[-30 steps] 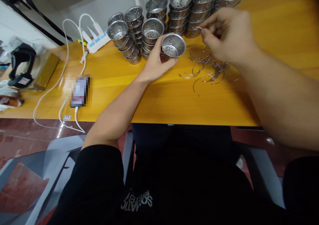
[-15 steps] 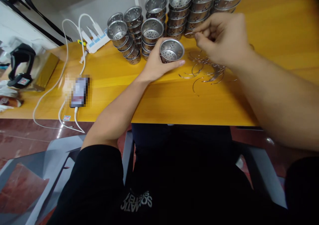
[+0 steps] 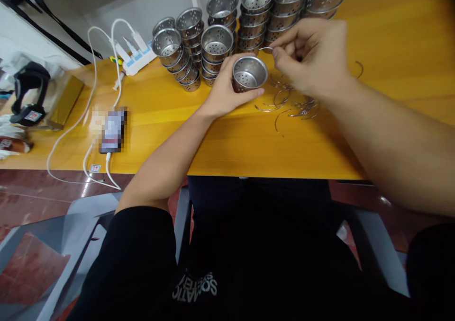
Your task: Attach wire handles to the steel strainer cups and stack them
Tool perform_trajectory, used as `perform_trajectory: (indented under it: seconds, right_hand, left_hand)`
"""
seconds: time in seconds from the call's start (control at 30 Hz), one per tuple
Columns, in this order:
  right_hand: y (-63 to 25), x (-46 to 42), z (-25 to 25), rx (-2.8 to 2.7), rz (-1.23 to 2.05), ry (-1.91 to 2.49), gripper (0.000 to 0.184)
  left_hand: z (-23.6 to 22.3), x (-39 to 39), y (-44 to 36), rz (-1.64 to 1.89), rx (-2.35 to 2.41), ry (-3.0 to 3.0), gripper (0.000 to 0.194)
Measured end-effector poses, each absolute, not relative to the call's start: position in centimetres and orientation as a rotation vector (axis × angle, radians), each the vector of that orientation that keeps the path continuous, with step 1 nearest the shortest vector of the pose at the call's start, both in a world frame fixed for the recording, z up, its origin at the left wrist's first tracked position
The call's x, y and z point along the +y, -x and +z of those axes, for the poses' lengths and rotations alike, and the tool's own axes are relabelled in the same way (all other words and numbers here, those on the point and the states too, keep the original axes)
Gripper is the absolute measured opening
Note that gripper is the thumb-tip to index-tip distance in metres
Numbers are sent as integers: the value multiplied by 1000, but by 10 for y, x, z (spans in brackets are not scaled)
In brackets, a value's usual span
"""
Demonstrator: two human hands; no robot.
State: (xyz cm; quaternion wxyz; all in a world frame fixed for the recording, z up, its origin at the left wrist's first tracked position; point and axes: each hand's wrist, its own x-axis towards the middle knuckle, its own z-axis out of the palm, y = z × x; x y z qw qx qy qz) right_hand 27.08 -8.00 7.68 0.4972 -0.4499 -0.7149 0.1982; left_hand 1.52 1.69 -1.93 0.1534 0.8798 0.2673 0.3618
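Note:
My left hand [image 3: 227,86] is wrapped round a perforated metal cup [image 3: 249,74], its open mouth tilted up toward me. Between thumb and forefinger, my right hand [image 3: 307,56] pinches a thin curved wire [image 3: 266,49], whose free end reaches just above the cup's far rim. Whether the wire touches the cup I cannot tell. Partly under my right hand, several loose curved wires [image 3: 284,105] lie in a tangle on the yellow table [image 3: 249,146].
Stacks of perforated cups [image 3: 216,44] stand along the back of the table. To the left are a white power strip [image 3: 140,58] with cables, a phone [image 3: 113,130] and a black strapped device [image 3: 31,93]. One stray wire [image 3: 360,69] lies at the right.
The cup in my left hand has shifted slightly right. My right hand has moved a little left, bringing the wire close to the cup's rim.

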Motion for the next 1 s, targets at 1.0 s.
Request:
perform_trajectory:
  seconds: [1.0]
  right_hand:
    - [-285,-50,50,-1750,390,845,23]
  left_hand:
    - [-39,34,-14,1175,635,-2267,117]
